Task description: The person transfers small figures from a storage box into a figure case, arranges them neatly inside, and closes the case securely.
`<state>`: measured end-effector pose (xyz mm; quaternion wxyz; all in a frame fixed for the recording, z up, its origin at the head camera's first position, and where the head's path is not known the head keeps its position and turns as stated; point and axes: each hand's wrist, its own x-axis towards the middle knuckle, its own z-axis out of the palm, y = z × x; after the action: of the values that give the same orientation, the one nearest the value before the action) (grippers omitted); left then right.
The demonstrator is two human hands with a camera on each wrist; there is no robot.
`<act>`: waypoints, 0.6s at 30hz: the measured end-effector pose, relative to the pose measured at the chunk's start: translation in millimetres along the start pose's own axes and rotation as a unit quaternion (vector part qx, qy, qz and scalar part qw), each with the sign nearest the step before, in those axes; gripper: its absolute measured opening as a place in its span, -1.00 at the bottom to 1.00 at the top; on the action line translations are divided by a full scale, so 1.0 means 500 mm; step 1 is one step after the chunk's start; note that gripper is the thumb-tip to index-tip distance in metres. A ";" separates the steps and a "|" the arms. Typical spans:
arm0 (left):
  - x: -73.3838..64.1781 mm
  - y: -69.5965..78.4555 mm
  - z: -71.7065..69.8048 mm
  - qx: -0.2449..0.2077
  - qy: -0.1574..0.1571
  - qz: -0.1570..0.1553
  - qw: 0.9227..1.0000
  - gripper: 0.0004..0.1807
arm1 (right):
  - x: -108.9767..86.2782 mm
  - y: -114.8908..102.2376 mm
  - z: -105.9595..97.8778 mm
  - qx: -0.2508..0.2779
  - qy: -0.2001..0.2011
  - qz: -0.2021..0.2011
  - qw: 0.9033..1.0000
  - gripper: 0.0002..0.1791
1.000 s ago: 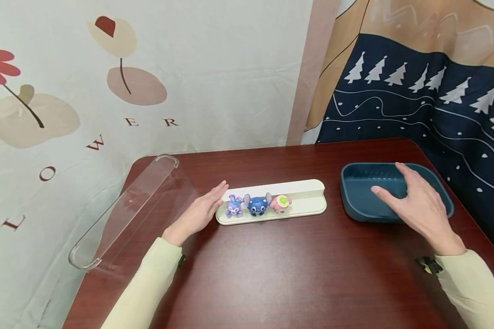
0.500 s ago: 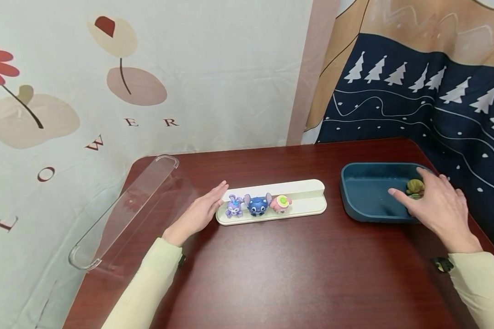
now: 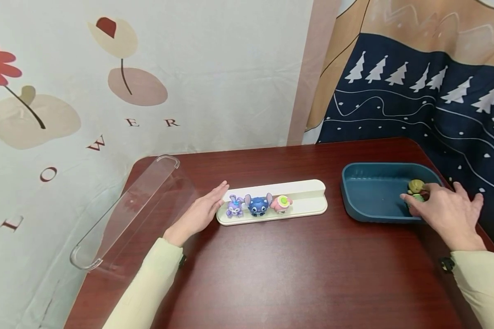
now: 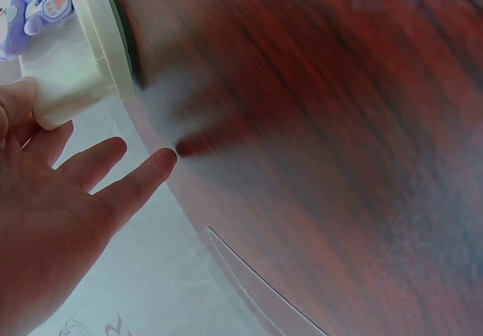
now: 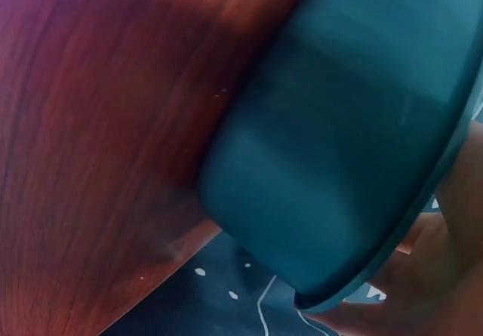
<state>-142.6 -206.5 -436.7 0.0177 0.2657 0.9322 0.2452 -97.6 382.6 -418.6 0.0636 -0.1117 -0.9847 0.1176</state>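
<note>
Now the yellow-green toy (image 3: 416, 185) is sitting in the blue tray's (image 3: 374, 192) right end, where my right hand (image 3: 453, 214) is narrowing thumb and forefinger since a half-second ago; whether it's gripping, I can't tell. My left hand (image 3: 198, 211) is staying straight-fingered at the white stand's (image 3: 308, 206) left end.

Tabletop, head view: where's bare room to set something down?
Largest: table between left sleeve and right sleeve, in front of white tray. Smaller: behind tray; tray's right end beside pink figurine. Crowded: tray's left end by left hand; right end of blue bin at right hand.
</note>
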 end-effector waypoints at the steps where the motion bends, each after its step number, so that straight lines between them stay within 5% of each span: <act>1: 0.000 0.000 0.000 0.000 -0.001 -0.001 1.000 -0.41 | 0.001 0.001 0.001 -0.003 -0.004 0.000 1.000 -0.18; 18: 0.000 0.002 0.001 -0.001 0.005 -0.003 1.000 -0.42 | 0.012 -0.010 -0.010 -0.059 -0.080 -0.012 0.995 -0.48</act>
<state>-141.9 -205.7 -436.7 0.0143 0.2621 0.9327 0.2473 -103.9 380.3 -411.7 -0.0205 -0.0933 -0.9932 0.0673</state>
